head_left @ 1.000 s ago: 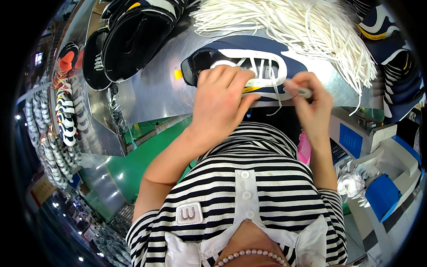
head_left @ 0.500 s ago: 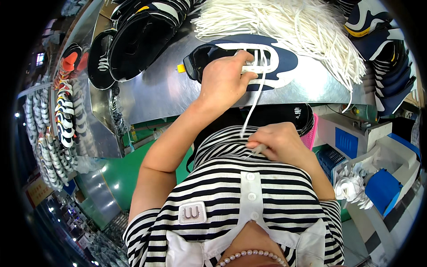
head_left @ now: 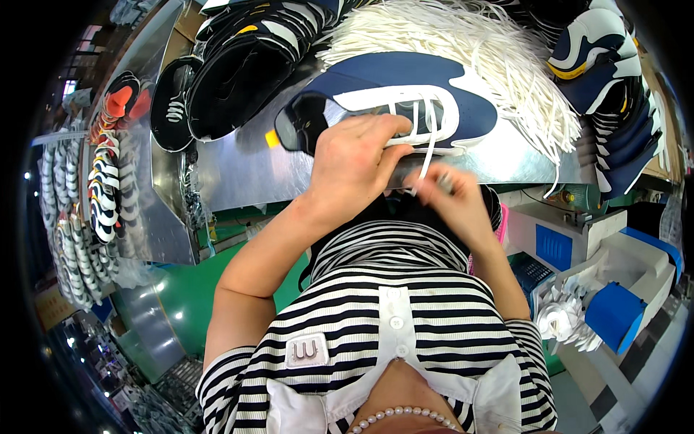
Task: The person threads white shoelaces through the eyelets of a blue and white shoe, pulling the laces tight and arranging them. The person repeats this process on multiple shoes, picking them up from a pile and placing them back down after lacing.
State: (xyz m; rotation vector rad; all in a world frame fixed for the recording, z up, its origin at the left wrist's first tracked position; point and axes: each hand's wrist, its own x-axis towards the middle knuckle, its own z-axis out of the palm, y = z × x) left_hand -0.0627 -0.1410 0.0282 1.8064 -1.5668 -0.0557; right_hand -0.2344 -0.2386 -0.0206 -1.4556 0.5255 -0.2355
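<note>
Layout of the counter (head_left: 235,170). Centre: a shoe upper (head_left: 473,112), heel left, toe right, its lace (head_left: 432,141) running toward the near edge. Behind it and to the right: a heap of laces (head_left: 448,36). Left: stacked uppers (head_left: 235,101). Far right: a second stack (head_left: 614,155). Right, before the counter: a machine (head_left: 593,239).

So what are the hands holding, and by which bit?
The left hand grips the navy shoe upper by the near side of its white eyelet band. The right hand is blurred beside the white lace; its hold cannot be told.
</note>
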